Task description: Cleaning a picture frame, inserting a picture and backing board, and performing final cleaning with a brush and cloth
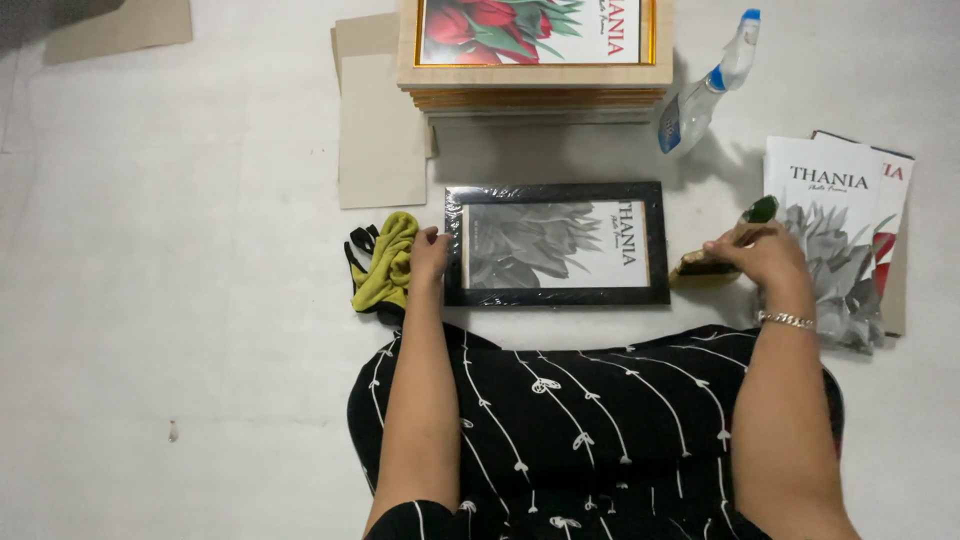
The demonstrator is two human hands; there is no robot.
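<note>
A black picture frame [556, 243] wrapped in clear plastic lies flat on the floor before me, with a grey flower print inside. My left hand [430, 255] touches its left edge, fingers bent against the frame. My right hand [765, 255] sits to the right of the frame, closed on a small tool with a green end [758, 210] over a brownish block [700, 268]. A yellow-green cloth [385, 262] lies bunched just left of my left hand.
A stack of wooden frames [535, 75] with a red tulip print stands beyond the black frame. A spray bottle [705, 90] lies to its right. Printed flower sheets [835, 230] rest at right, cardboard sheets [380, 130] at left.
</note>
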